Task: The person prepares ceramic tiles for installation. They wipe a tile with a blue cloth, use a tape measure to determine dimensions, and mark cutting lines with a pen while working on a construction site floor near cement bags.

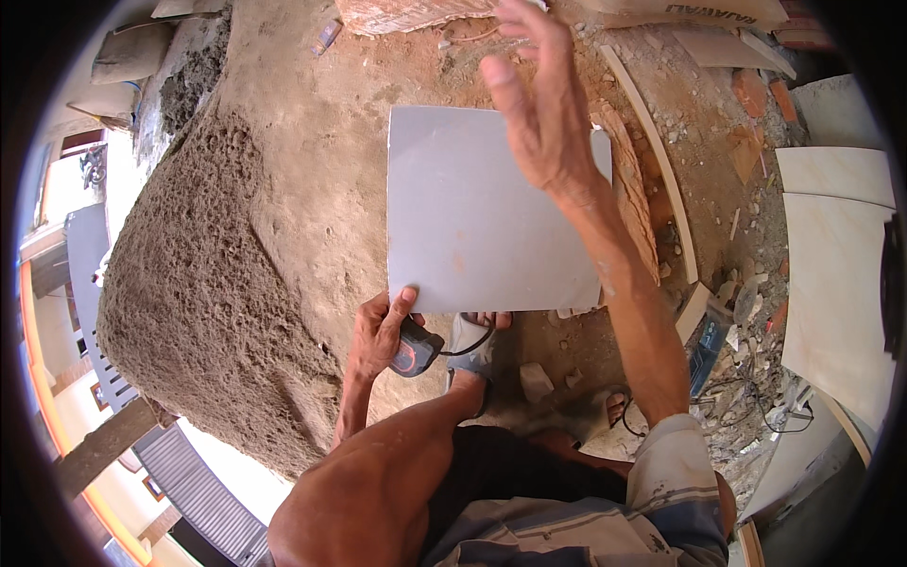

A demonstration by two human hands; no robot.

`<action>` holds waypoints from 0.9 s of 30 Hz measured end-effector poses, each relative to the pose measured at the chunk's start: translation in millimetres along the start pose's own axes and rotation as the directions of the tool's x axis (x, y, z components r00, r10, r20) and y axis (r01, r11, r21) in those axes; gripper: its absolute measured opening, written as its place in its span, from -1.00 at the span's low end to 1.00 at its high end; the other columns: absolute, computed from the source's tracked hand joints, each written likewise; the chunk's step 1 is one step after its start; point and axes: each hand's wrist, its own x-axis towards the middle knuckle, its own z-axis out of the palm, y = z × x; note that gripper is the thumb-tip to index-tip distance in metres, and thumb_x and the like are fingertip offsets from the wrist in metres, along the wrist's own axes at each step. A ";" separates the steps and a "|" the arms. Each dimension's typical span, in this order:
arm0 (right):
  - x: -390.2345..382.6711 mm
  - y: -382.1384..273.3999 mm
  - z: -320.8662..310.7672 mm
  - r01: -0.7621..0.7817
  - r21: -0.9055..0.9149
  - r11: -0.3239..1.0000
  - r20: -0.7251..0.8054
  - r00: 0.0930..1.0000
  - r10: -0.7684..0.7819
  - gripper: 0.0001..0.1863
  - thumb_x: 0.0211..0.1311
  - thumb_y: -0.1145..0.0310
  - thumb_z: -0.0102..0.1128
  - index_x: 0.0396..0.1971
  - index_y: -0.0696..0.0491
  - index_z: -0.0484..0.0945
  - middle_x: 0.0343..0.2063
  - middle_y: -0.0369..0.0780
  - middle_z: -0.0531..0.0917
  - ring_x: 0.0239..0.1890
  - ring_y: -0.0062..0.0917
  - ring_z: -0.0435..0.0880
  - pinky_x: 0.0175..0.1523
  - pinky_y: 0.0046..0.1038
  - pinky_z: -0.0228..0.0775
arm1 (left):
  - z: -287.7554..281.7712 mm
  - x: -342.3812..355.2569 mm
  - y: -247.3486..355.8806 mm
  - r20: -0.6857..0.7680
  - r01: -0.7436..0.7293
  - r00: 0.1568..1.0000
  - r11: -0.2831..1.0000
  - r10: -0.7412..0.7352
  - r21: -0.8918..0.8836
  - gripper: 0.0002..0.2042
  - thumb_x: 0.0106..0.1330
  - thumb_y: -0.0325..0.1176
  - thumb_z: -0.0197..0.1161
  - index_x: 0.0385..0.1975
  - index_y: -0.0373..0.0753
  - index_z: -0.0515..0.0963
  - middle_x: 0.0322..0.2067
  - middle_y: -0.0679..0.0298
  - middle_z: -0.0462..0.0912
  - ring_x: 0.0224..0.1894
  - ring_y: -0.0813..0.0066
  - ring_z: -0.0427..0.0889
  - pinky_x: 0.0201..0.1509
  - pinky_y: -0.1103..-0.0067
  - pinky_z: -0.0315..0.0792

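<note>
A square grey tile is in front of me, above my foot and the dirt ground. My left hand grips its near left corner, with the thumb on top. In the same hand is a black tape measure with a red ring on its side and a dark strap hanging from it. My right hand is raised over the tile's far right corner. Its fingers are apart and hold nothing; a little motion blurs their tips.
A large mound of sand rises on the left. To the right lie a thin wooden strip, rubble, broken bricks and a blue power tool. Pale tiles stand at the far right. A sack is at the top.
</note>
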 end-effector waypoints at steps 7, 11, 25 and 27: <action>-44.9 45.5 -117.8 -0.386 -0.562 0.732 0.333 0.704 0.627 -0.20 0.44 -0.05 0.40 0.47 0.14 0.39 0.31 0.03 0.62 0.37 -0.10 0.61 0.46 0.00 0.47 | -0.8 28.0 -34.6 0.043 -0.026 0.999 0.999 0.025 0.030 -0.34 0.54 0.28 0.24 -0.13 -0.38 0.75 -0.45 0.23 0.75 -0.48 0.59 0.69 -0.42 0.58 0.53; -98.2 63.6 -130.1 -0.346 -0.611 0.712 0.403 0.639 0.655 -0.10 0.32 -0.02 0.52 0.51 0.13 0.36 0.44 0.04 0.50 0.49 -0.11 0.49 0.53 -0.04 0.39 | 3.2 50.9 -47.2 0.062 -0.062 0.996 0.994 0.057 0.089 -0.34 0.53 0.26 0.27 -0.03 -0.40 0.74 -0.37 0.19 0.79 -0.44 0.55 0.70 -0.37 0.51 0.55; -117.4 41.0 -100.9 -0.695 -0.110 0.710 -0.013 0.716 0.698 -0.23 0.57 0.09 0.32 0.55 0.19 0.25 0.46 0.06 0.43 0.48 -0.16 0.46 0.48 -0.21 0.39 | -52.3 28.3 5.6 -0.102 -0.115 0.992 0.845 0.072 -0.522 -0.59 0.63 -0.10 0.26 0.12 -0.38 0.67 -0.33 0.34 0.78 -0.53 0.72 0.62 -0.43 0.67 0.48; -117.3 45.3 -122.7 -0.747 -0.075 0.661 -0.068 0.665 0.744 -0.30 0.64 0.05 0.21 0.53 0.17 0.30 0.40 0.05 0.52 0.40 -0.20 0.55 0.41 -0.22 0.45 | -57.3 31.4 18.4 -0.163 -0.157 0.984 0.794 0.075 -0.588 -0.58 0.60 -0.04 0.28 -0.05 -0.39 0.65 -0.58 0.34 0.67 -0.67 0.63 0.61 -0.59 0.61 0.52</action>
